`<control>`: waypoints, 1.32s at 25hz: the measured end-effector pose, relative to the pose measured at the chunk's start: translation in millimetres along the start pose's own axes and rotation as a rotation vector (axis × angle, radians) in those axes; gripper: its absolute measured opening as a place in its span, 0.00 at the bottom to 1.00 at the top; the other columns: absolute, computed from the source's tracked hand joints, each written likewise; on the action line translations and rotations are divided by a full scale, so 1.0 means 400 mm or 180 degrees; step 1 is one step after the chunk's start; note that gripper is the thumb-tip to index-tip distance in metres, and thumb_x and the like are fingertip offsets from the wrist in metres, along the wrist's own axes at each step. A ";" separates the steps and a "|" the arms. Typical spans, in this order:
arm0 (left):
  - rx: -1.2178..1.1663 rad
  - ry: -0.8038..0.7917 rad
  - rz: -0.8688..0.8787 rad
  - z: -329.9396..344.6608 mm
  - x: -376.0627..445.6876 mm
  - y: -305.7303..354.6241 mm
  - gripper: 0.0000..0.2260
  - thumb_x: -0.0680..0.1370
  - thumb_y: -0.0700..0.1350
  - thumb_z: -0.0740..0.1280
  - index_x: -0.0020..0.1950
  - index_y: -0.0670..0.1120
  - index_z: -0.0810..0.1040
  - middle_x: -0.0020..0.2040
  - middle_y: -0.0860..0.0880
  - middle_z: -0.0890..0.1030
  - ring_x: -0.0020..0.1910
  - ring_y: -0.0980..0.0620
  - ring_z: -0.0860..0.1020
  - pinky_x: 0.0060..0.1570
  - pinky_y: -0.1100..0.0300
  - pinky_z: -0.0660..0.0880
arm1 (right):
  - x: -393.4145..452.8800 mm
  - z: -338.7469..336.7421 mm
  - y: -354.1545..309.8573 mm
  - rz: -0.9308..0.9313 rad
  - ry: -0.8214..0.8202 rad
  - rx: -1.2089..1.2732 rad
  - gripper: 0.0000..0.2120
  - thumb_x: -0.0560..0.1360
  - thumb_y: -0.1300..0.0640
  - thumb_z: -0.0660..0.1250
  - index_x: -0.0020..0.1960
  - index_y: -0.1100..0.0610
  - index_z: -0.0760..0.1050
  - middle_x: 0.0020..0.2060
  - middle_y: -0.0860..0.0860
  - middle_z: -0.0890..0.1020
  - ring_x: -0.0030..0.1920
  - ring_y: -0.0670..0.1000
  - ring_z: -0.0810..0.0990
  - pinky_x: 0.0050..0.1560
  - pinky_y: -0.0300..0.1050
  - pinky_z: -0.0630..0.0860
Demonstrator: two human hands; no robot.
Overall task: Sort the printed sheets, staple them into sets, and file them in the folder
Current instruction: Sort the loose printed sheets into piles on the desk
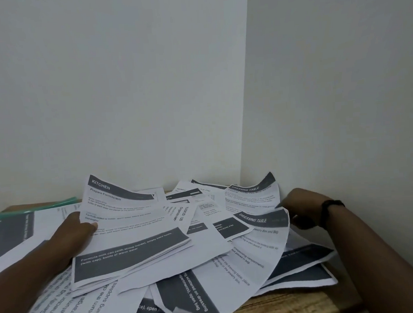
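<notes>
Loose white printed sheets (206,248) lie heaped on the wooden worktop (294,303). Left hand (74,233) pinches the "Kitchen" set; right hand (298,207) grips a "Dressing Table" sheet. Recommend matching headings before squaring edges.

You are at a small paperwork station in a plain indoor room, likely a home or office corner. Two bare white walls (148,87) meet behind a wooden table (294,301) pushed into the corner. Printed instruction sheets (137,233) cover its top, and a green folder (34,208) lies at the left edge.
</notes>
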State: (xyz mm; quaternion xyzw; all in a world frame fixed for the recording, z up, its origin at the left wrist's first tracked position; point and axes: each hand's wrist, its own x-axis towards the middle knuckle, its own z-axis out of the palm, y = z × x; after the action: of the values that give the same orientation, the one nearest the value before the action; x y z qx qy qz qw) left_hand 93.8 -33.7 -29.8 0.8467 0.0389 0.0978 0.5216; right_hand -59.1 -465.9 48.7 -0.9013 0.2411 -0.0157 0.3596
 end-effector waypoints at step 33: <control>-0.2561 -0.0082 0.0879 -0.123 -0.083 0.153 0.13 0.78 0.36 0.67 0.60 0.46 0.76 0.55 0.47 0.84 0.54 0.46 0.82 0.56 0.47 0.79 | -0.046 0.412 -0.455 -0.2263 0.0185 0.2823 0.04 0.75 0.58 0.69 0.50 0.52 0.79 0.43 0.48 0.85 0.43 0.49 0.83 0.37 0.40 0.78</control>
State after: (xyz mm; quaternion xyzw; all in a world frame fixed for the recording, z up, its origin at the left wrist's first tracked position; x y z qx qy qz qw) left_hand 49.1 -23.7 42.0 0.5740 -0.1227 0.1634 0.7930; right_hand 34.9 -238.4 48.4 -0.6890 -0.0970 -0.2602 0.6694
